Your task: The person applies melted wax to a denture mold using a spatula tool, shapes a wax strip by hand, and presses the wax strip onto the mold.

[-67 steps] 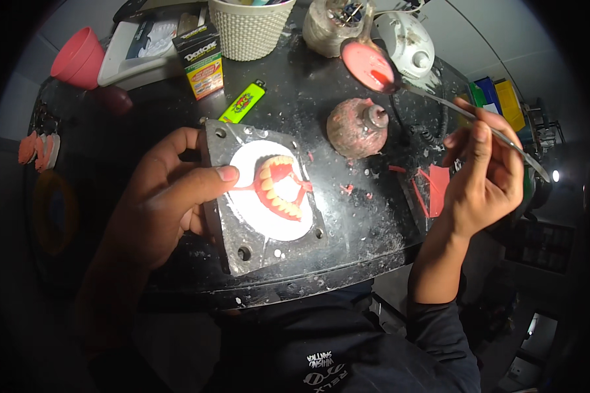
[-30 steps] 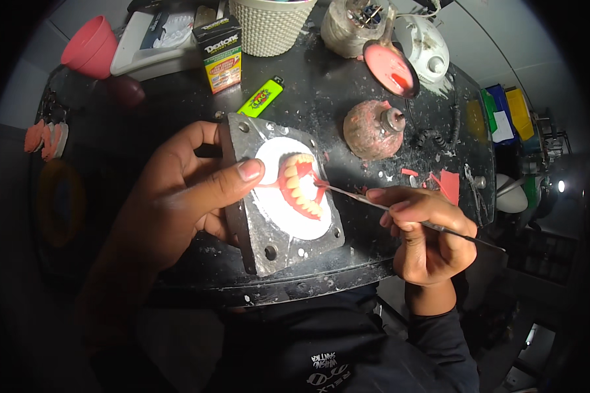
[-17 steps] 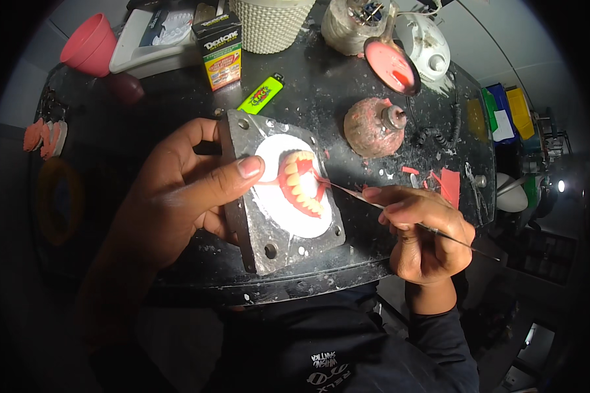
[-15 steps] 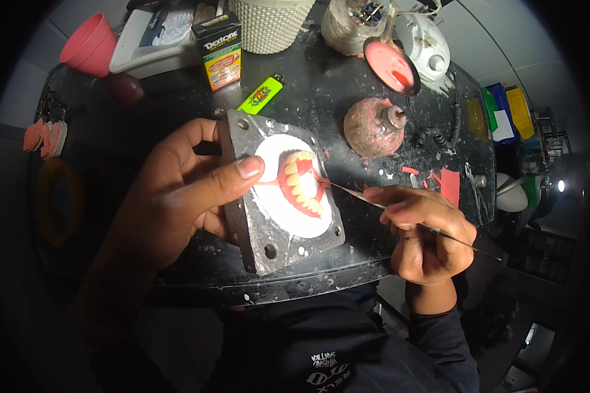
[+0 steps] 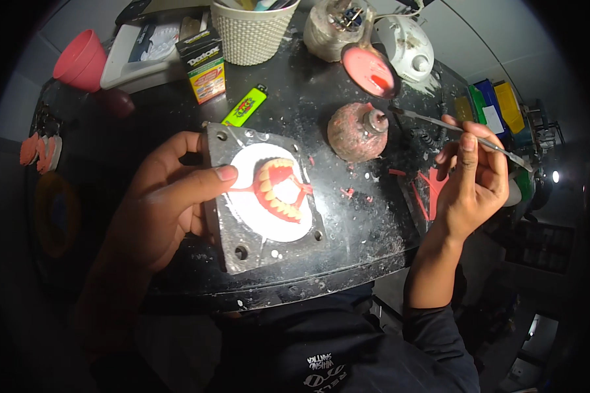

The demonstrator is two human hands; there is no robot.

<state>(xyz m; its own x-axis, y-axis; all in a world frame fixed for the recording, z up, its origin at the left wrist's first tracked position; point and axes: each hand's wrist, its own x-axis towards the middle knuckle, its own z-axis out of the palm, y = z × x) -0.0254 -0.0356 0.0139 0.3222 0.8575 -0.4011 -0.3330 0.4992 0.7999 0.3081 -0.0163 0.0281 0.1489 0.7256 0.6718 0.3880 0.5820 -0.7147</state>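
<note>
Black and speckled with white, the table (image 5: 367, 239) spreads beneath everything else. Over its near part, the left hand (image 5: 167, 203) is half closed on the left edge of a thick grey square plate (image 5: 259, 253), thumb laid across the upper face and fingers curled behind. To the right, the raised right hand (image 5: 473, 180) pinches a slim metal tool (image 5: 432, 119) between thumb and fingers, the other fingers loosely bent. On the plate sits a round white disc (image 5: 246, 164), its left edge by the thumb. Along the far side stand a white tray (image 5: 110, 73), a woven pale basket (image 5: 249, 33) and an upright black and yellow box (image 5: 203, 72). Nearer, a round pink-stained burner (image 5: 354, 134) stands between plate and tool, with a dark-rimmed pan (image 5: 394, 90) of pink material beyond it; the tool's dark tip is close to that rim, though I cannot tell whether they touch. Cream teeth in a pink base (image 5: 269, 190) curve across the disc, in the plate's middle. Behind the plate lies a lime-green lighter (image 5: 246, 105). Small pink scraps (image 5: 349, 193) dot the table right of the plate.
</note>
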